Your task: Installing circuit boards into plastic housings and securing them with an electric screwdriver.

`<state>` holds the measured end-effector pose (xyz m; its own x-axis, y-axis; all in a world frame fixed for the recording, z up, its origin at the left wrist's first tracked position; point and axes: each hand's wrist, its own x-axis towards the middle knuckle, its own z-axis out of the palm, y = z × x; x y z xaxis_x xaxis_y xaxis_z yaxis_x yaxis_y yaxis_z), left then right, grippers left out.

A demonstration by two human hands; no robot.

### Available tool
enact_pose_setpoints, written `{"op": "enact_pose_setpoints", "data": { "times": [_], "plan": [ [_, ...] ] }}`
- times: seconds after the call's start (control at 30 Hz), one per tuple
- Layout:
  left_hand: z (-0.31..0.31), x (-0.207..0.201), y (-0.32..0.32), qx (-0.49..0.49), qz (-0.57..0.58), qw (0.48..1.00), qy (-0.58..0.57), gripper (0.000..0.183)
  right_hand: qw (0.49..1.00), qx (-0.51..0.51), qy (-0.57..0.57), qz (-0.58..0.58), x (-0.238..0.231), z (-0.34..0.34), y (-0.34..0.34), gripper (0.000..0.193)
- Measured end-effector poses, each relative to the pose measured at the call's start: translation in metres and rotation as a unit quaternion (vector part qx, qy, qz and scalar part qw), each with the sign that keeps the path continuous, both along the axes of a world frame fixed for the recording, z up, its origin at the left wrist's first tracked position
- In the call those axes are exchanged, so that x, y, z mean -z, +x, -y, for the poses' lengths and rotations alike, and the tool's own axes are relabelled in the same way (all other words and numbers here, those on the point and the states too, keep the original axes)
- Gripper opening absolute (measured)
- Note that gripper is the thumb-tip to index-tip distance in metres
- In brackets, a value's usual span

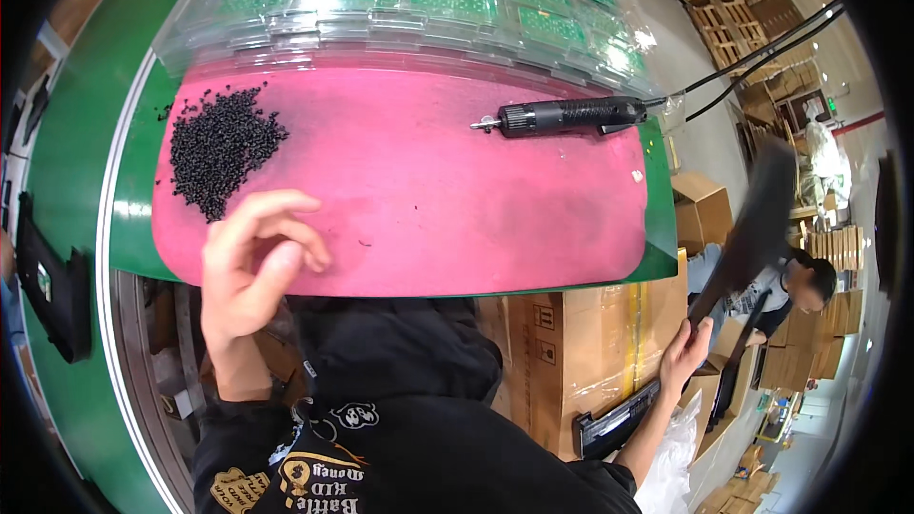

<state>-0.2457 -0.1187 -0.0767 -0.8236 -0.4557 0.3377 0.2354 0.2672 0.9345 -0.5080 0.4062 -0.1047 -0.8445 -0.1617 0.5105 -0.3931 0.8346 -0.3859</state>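
My left hand (257, 271) hovers over the near left edge of the pink mat (428, 219), fingers loosely curled and apart, with nothing visible in them. Just beyond it lies a heap of small black screws (221, 148). Out to the right, my right hand (685, 352) grips the lower end of a long, flat black panel (757, 219). The panel is smeared by motion, so its exact kind cannot be told. A black electric screwdriver (571, 117) rests on the mat's far right, its bit pointing left and its cable running off to the right.
Clear plastic trays (400, 33) with green circuit boards stand behind the mat. Beside my right forearm are a cardboard box (590, 343) and a black slatted part (619, 419). Another person (800, 286) is at the right. A black frame (52, 276) lies on the green surface at left.
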Motion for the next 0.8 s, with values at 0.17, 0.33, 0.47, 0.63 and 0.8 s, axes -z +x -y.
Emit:
{"op": "enact_pose_setpoints", "data": {
  "times": [0.17, 0.33, 0.47, 0.63, 0.8],
  "plan": [
    [-0.01, 0.005, -0.006, 0.037, 0.022, 0.999, 0.015, 0.039, 0.896, -0.361, 0.241, -0.097, -0.065, 0.104, 0.026, 0.027],
    [0.013, 0.009, 0.017, -0.098, 0.053, 0.978, -0.178, 0.018, 0.77, -0.541, 0.339, -0.006, -0.079, 0.206, 0.027, 0.021],
    [0.024, 0.019, 0.026, -0.143, 0.024, 0.979, -0.147, 0.019, 0.802, -0.557, 0.204, -0.072, -0.116, 0.285, -0.024, 0.027],
    [0.006, 0.022, 0.03, -0.169, -0.06, 0.983, 0.039, 0.033, 0.883, -0.371, 0.252, -0.142, -0.133, 0.37, -0.176, 0.046],
    [0.004, 0.046, 0.033, -0.243, -0.173, 0.954, 0.012, 0.039, 0.909, -0.204, 0.354, -0.087, -0.106, 0.424, -0.261, 0.067]
  ]
}}
